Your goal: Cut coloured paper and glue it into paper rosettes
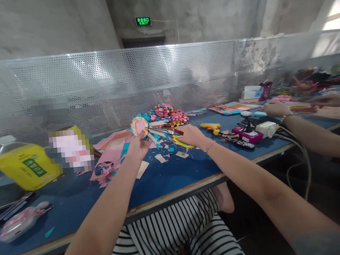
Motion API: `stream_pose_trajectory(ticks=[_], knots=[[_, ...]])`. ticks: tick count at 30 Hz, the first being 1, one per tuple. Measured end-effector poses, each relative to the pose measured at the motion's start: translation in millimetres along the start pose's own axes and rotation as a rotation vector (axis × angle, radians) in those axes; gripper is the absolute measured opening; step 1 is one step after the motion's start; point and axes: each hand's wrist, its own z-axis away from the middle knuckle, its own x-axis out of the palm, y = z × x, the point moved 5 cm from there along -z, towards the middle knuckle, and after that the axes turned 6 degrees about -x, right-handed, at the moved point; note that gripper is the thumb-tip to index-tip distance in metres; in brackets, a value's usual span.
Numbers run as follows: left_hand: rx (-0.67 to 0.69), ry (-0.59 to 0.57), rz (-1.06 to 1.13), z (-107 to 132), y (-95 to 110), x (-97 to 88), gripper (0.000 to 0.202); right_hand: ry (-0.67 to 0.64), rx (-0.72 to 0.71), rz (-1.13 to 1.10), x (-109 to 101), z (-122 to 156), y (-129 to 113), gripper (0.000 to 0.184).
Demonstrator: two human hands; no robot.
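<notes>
My left hand is closed on a paper rosette with a pink centre, an orange-cream pleated rim and pale and blue tails. Its face is turned towards me. In my right hand is a pair of scissors with yellow and red handles, the blades pointing left at the rosette's tails. Whether the blades touch a tail I cannot make out. Just behind both hands lies a heap of pink, blue and orange rosettes. Paper scraps are scattered below on the blue table.
Pink and orange paper sheets lie left, beside a yellow-liquid bottle. A yellow glue gun and a purple power strip with cables are to the right. Another person's hand works farther right. A perforated metal screen stands behind.
</notes>
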Motion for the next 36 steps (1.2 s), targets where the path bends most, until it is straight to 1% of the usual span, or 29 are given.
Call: stream_pose_trajectory(ticks=[3,6,10,15,17,22,27,30,36], knots=[[0.032,-0.014,0.034,3.2,2.0,2.3,0.025,-0.014,0.011,0.017,-1.2,1.3,-2.5,0.049],[0.018,0.009,0.029,6.8,2.1,4.1,0.025,-0.034,0.013,0.02,-1.8,3.1,-6.6,0.057],[0.029,0.006,0.026,7.6,3.3,5.2,0.023,-0.06,0.018,0.032,-4.5,4.9,-11.4,0.06],[0.046,-0.057,0.008,6.8,3.5,6.7,0.025,-0.085,0.042,0.044,-9.0,6.4,-14.3,0.058],[0.05,-0.065,0.009,8.1,3.3,7.5,0.025,-0.077,0.045,0.047,-10.1,6.8,-14.7,0.058],[0.07,-0.069,0.029,9.2,3.1,8.1,0.022,-0.037,0.034,0.065,-11.1,6.7,-14.7,0.061],[0.068,-0.038,0.015,6.8,0.4,5.6,0.02,-0.042,0.016,0.057,-9.8,7.0,-15.4,0.062],[0.073,-0.053,0.008,7.5,-0.7,7.1,0.02,-0.053,0.001,0.031,-8.4,7.6,-17.2,0.062],[0.071,-0.074,0.018,8.5,-1.4,8.4,0.02,-0.042,0.018,-0.003,-6.6,6.9,-17.6,0.059]])
